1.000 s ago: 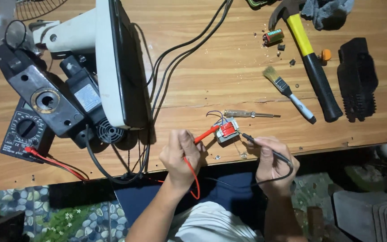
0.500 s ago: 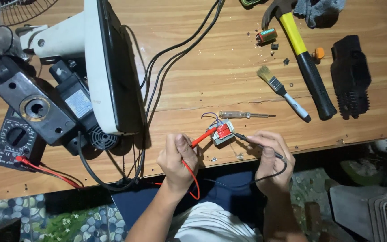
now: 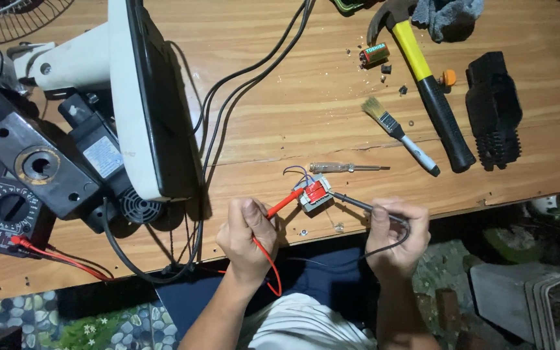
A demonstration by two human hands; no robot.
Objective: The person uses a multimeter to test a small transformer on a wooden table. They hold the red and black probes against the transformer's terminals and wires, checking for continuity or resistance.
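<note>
A small red and grey component (image 3: 314, 192) with thin wires lies near the front edge of the wooden table (image 3: 306, 110). My left hand (image 3: 246, 236) grips a red test probe (image 3: 284, 203) whose tip touches the component's left side. My right hand (image 3: 396, 234) grips a black test probe (image 3: 352, 202) whose tip touches the component's right side. A red lead curls down from my left hand. A black multimeter (image 3: 6, 210) sits at the far left, with red leads plugged in.
A dismantled white and black fan body (image 3: 118, 110) with black cables fills the left of the table. A thin screwdriver (image 3: 348, 168) lies just behind the component. A paintbrush (image 3: 400, 135), hammer (image 3: 426, 84), battery (image 3: 374, 54), black ribbed part (image 3: 495, 110) and grey cloth (image 3: 448, 16) lie at the right.
The view has shifted a little. Both hands stay at the component, with the probes still held against its two sides.
</note>
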